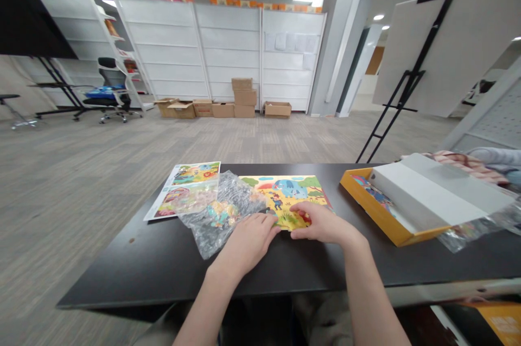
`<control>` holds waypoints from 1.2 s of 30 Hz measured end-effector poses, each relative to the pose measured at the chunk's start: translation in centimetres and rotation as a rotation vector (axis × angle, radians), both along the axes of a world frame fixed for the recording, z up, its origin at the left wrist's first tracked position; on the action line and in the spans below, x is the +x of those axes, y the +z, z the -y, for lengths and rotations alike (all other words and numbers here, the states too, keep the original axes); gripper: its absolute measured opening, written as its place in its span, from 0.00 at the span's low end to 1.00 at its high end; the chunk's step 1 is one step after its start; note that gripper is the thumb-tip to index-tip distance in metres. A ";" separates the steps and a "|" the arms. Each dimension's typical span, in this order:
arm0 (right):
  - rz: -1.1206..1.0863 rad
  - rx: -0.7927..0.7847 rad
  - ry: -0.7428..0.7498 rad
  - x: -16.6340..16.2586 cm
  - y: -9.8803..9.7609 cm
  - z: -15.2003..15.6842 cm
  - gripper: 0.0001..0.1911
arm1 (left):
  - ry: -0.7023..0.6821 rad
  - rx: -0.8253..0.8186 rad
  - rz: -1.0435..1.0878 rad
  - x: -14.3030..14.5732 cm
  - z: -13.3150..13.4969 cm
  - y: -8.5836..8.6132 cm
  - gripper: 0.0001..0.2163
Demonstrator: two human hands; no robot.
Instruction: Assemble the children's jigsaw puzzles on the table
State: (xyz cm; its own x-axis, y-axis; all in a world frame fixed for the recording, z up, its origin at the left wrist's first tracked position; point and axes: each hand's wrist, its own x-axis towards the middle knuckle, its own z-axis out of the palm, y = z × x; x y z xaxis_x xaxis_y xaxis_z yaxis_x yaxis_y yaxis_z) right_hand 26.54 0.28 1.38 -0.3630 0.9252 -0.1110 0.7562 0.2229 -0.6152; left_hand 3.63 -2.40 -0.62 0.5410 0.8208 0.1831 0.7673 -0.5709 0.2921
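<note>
Black surface (134, 259) fills the near view, running edge to edge in front of the person. Far right on it sits an orange box tray (378, 216), tilted on the diagonal, with a white cardboard lid (431, 194) lying across its top and crumpled clear wrap trailing off its near right corner.

Centre stage: the jigsaw puzzle (291, 191), a bright cartoon scene with a blue elephant, lying flat towards the middle of the surface, well apart from the tray. Just to its left lies a printed picture sheet (191, 175), also flat. A clear plastic bag (220, 210) with loose coloured pieces inside is draped over the sheet's right part and touches the puzzle's left edge.

Now the hands, both down at the puzzle's near edge. The left hand (248, 243) rests palm down over the bag's near right edge, fingers stretched out and close together, tips reaching the puzzle's near left corner. The right hand (321, 224) sits just beside it on the puzzle's lower edge, fingers (303, 210) curled, tips pressed on the picture; whether a piece is pinched under them I cannot tell. The two hands are near each other, not touching.
</note>
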 end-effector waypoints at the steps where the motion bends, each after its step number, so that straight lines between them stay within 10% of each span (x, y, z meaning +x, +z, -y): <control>1: 0.003 0.003 -0.004 0.0 -0.1 -0.1 0.33 | 0.003 0.001 0.000 0.0 0.0 0.0 0.13; 36: -0.056 -0.069 0.007 0.3 0.4 -0.2 0.28 | -0.024 -0.049 0.102 -0.2 -0.2 -0.4 0.17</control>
